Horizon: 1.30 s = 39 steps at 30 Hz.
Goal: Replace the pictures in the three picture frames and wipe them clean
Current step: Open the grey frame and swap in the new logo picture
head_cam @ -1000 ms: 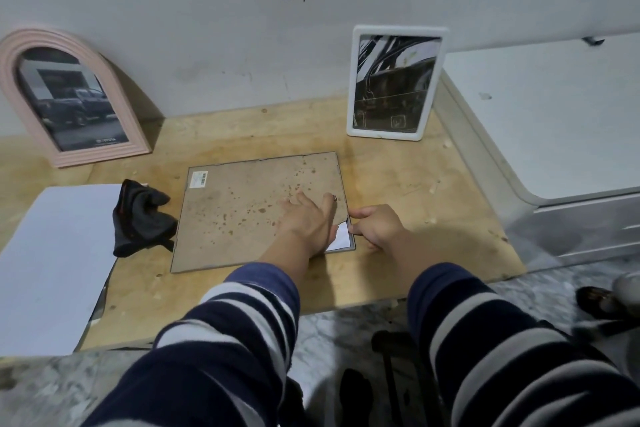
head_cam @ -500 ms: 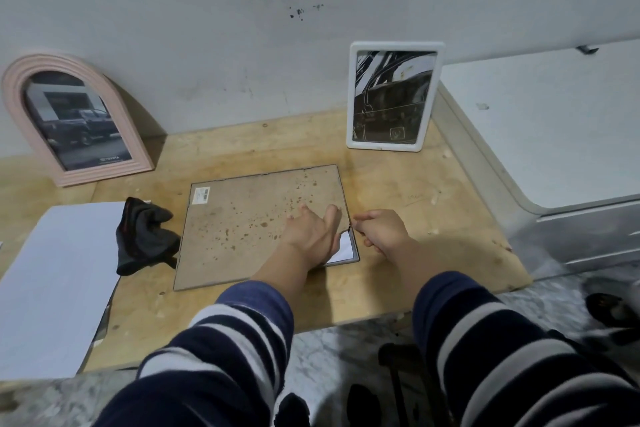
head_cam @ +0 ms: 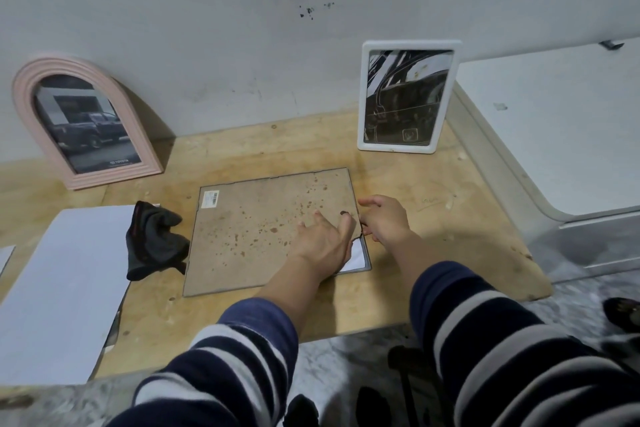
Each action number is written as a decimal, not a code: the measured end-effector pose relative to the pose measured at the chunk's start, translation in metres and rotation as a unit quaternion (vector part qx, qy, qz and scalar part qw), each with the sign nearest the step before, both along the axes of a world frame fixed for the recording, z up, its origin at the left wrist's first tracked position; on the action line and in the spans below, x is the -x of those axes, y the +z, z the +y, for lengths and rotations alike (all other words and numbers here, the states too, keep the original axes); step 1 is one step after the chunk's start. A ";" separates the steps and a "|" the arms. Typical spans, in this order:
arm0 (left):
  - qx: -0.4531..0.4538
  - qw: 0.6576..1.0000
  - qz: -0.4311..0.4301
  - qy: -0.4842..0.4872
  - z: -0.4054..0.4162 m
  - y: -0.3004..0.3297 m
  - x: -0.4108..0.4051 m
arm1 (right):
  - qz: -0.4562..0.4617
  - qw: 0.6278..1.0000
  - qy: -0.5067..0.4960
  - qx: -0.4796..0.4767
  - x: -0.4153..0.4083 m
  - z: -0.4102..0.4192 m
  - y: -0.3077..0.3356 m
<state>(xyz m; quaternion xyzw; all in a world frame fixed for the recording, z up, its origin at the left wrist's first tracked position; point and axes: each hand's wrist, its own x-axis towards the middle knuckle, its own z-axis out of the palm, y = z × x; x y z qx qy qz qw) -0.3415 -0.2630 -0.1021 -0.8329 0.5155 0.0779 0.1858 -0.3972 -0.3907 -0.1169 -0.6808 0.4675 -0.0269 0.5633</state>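
Note:
A rectangular picture frame (head_cam: 263, 229) lies face down on the wooden table, its spotted brown backing board up and a white picture corner showing at its near right. My left hand (head_cam: 323, 246) presses flat on the board near that corner. At the frame's right edge, my right hand (head_cam: 384, 222) curls its fingers and pinches the thin rim. A pink arched frame (head_cam: 26, 97) with a truck photo leans on the wall at the left. A white frame (head_cam: 408, 44) with a dark picture leans at the back right. A black cloth (head_cam: 152, 246) lies crumpled left of the flat frame.
White sheets of paper (head_cam: 59, 288) lie at the table's left, partly over its front edge. A white cabinet (head_cam: 561, 128) stands against the table's right side. The table (head_cam: 450, 253) ends just before my sleeves, with marble floor below.
My right hand has slid a little farther along the frame's right edge and its fingers have spread somewhat. My left hand stays pressed on the backing board.

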 end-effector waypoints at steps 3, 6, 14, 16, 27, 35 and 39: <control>0.001 1.000 0.001 0.000 -0.001 -0.005 0.000 | 0.021 0.999 0.025 0.014 -0.006 -0.001 0.001; 0.003 1.000 0.011 -0.002 -0.001 -0.008 -0.001 | 0.046 0.998 0.041 -0.009 -0.009 -0.005 0.005; 0.010 0.999 0.032 0.012 0.002 0.001 0.002 | 0.088 0.992 0.085 -0.017 -0.015 -0.006 0.006; 0.014 0.999 0.031 0.019 0.004 0.004 0.003 | 0.062 0.995 0.072 -0.033 -0.014 -0.006 0.005; 0.041 0.999 0.016 -0.001 0.006 0.003 0.005 | 0.011 0.998 -0.059 -0.005 -0.029 0.006 0.005; 0.038 0.998 0.033 -0.028 0.009 -0.021 -0.004 | 0.065 0.996 -0.047 0.040 -0.046 0.007 0.013; 0.060 0.998 0.033 0.000 0.011 -0.001 0.000 | 0.080 0.994 -0.080 0.003 -0.054 0.000 0.007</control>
